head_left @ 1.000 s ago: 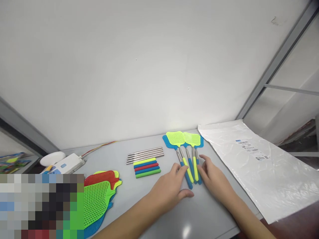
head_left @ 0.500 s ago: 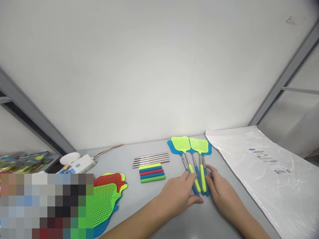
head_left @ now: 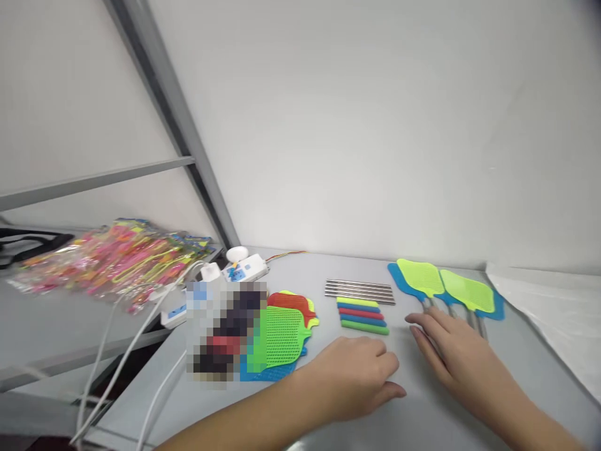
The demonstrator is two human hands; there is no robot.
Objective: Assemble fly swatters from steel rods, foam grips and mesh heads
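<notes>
My left hand (head_left: pixel 357 379) hovers over the grey table, fingers bent, thumb apart, and nothing visible in it. To its right, my right hand (head_left: pixel 457 351) has its fingers spread in front of several fly swatters with yellow-green heads (head_left: pixel 420 277) and blue heads (head_left: pixel 498 307). It hides their handles, and I cannot tell whether it touches them. Between the swatters and the left side lie a row of metal rods (head_left: pixel 359 290) and several coloured handle tubes (head_left: pixel 362 316). Loose swatter heads, green (head_left: pixel 285 335), red (head_left: pixel 295 302) and blue (head_left: pixel 275 373), are piled left of the tubes.
A white plastic bag (head_left: pixel 549 307) covers the table's right side. White power strips (head_left: pixel 253 266) with cables (head_left: pixel 124 360) lie at the left. Beyond them, a lower surface holds a heap of colourful wrapped packets (head_left: pixel 141 250). A pixelated patch hides part of the left table.
The view has swung left, bringing the packets and cables into sight. My left hand has come away from the swatter handles to the left; my right hand now covers the handles.
</notes>
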